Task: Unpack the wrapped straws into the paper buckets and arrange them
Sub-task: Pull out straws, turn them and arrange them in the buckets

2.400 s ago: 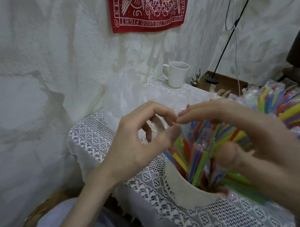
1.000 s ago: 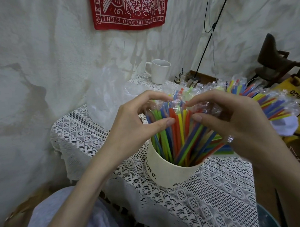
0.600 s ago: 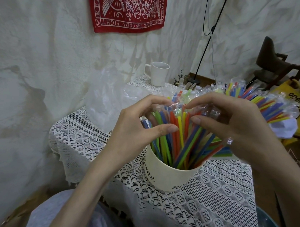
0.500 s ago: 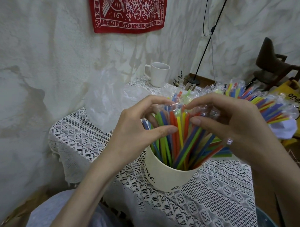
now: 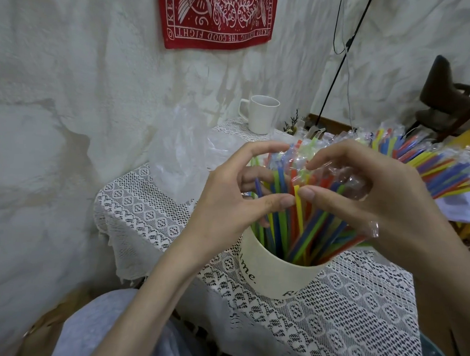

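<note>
Above the paper bucket (image 5: 275,275): your left hand (image 5: 222,206) and right hand (image 5: 371,198), fingers curled around the wrapped straws (image 5: 299,214).

A table under a white lace cloth (image 5: 152,215) carries a paper bucket (image 5: 275,275) near, a clear plastic bag (image 5: 181,160) left, and a white mug (image 5: 261,115) far.
</note>
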